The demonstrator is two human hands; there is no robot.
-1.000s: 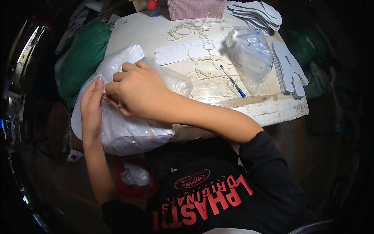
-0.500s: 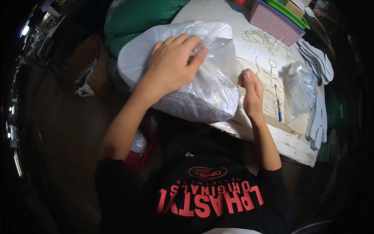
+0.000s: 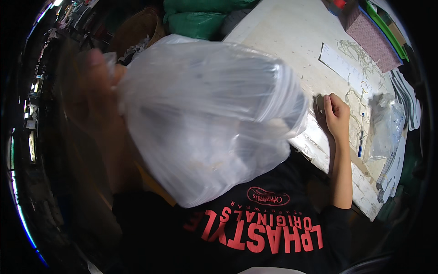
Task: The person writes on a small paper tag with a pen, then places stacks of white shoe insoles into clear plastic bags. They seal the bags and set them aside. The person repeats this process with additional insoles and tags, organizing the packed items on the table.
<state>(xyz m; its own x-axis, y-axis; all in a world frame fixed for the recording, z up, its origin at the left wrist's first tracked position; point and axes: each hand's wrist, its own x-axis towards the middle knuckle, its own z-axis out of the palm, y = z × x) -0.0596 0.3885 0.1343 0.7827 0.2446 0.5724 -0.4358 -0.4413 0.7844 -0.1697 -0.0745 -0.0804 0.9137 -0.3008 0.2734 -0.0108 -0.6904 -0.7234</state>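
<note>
A large clear plastic bag point(image 3: 214, 114) full of stacked white and pale grey flat pieces hangs tilted in front of my chest. Its gathered neck is at the left, where my left hand point(image 3: 98, 86) grips it; that hand is smeared by motion. The stack edges show through the plastic at the bag's right end. Over the table, just right of the bag and apart from it, my right hand point(image 3: 336, 114) is closed with the thumb against curled fingers. Whatever it may hold is too small to make out.
On the white table point(image 3: 273, 23) are a paper sheet point(image 3: 340, 64), loose strings point(image 3: 358, 52), a blue pen point(image 3: 361, 137), a small plastic bag point(image 3: 385, 123) and stacked grey sole-shaped pieces point(image 3: 392, 171). A pink basket point(image 3: 369, 34) stands farther back. Green sacks point(image 3: 196, 20) and a wicker basket point(image 3: 137, 29) lie beyond.
My left hand has lifted the bag off the table and swung it left and toward me, its neck now at the left. My right hand stays closed near the table; the view has shifted.
</note>
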